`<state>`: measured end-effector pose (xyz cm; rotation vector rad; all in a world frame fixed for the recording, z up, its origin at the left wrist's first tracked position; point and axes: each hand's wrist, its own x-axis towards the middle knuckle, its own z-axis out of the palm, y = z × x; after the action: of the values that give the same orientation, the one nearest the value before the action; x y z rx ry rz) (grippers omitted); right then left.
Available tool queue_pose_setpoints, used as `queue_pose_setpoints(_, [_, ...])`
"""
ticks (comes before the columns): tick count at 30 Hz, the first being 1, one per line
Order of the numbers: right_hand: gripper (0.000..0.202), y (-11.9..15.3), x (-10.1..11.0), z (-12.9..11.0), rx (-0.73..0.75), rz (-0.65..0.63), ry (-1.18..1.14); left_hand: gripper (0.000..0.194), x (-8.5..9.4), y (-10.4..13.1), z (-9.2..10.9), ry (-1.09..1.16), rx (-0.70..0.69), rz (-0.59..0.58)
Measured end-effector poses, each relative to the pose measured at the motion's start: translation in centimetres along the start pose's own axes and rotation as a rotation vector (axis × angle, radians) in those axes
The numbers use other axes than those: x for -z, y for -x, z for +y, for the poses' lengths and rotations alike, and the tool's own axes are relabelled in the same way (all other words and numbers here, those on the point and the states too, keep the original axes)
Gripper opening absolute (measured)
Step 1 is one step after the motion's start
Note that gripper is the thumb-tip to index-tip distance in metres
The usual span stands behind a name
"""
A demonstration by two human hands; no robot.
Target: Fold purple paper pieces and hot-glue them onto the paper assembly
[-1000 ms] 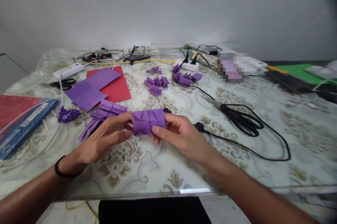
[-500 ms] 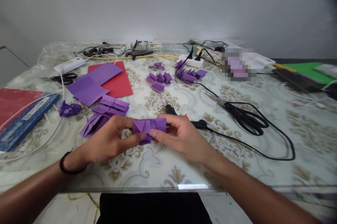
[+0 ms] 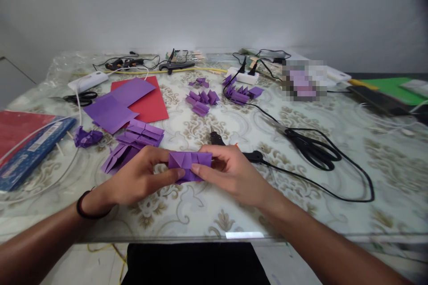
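Between my two hands is a folded purple paper, with creases and small flaps on its face. My left hand pinches its left side, thumb in front and fingers behind. On the right side my right hand grips it the same way, its thumb close to the middle. Behind my right hand a black glue gun lies partly hidden on the table. Several folded purple paper pieces rest just beyond my left hand.
Purple sheets overlap a red sheet at the left. Black-handled scissors and a looping cord lie to the right. Folded purple pieces, a white power strip and a crumpled purple paper are also on the table.
My thumbs have shifted slightly on the folded purple paper, and its lower flap shows a little differently. Both hands stay in nearly the same place.
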<state>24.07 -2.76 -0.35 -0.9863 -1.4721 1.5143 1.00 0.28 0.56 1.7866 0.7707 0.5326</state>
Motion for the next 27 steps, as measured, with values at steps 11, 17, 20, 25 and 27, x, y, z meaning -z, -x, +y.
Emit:
queue_pose_setpoints(11, [0.026,-0.06,0.1,0.13,-0.049,-0.004,0.032,0.029,0.09,0.01,-0.04,0.085,0.091,-0.011])
queue_pose_setpoints(17, [0.025,0.0,0.15,0.27,-0.049,-0.007,0.038,0.028,0.04,0.04,-0.21,0.094,0.097,-0.012])
queue_pose_setpoints(20, [0.026,0.0,0.11,0.28,-0.059,0.002,0.05,0.026,0.06,-0.07,0.01,0.065,0.057,-0.031])
queue_pose_setpoints(25, [0.025,-0.07,-0.04,0.31,-0.068,0.001,0.059,0.017,-0.07,-0.09,0.2,-0.064,-0.02,-0.028])
queue_pose_setpoints(27, [0.023,-0.11,-0.04,0.36,-0.06,-0.005,0.062,0.015,-0.15,0.02,-0.02,-0.094,-0.048,-0.02])
